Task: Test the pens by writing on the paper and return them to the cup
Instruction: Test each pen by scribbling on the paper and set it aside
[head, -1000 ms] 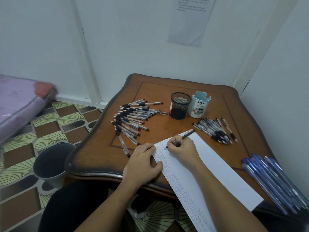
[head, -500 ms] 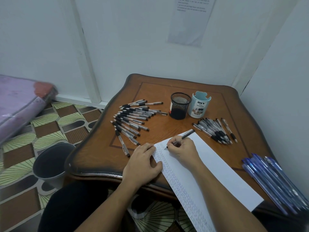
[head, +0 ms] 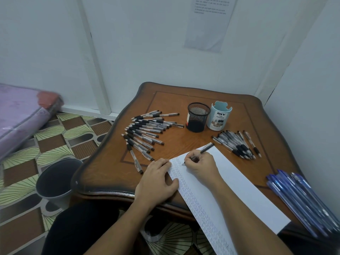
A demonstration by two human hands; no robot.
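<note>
A long white paper [head: 237,184] lies diagonally on the wooden table [head: 184,100], its left margin filled with small pen marks. My right hand [head: 201,167] grips a black pen [head: 207,148] with its tip on the paper near the top left corner. My left hand [head: 156,181] rests flat on the table, fingers pressing the paper's left edge. A black mesh cup [head: 197,116] and a pale blue cup [head: 219,117] stand at the back. Several black pens [head: 147,133] fan out to the left; another pile of pens [head: 239,144] lies to the right of the cups.
A bundle of blue pens [head: 301,197] lies at the table's right edge by the wall. A dark bucket [head: 57,179] stands on the patterned floor to the left. A rolled purple mattress [head: 20,115] lies further left.
My right hand has shifted slightly as the pen marks the paper. My left hand and everything else stay put.
</note>
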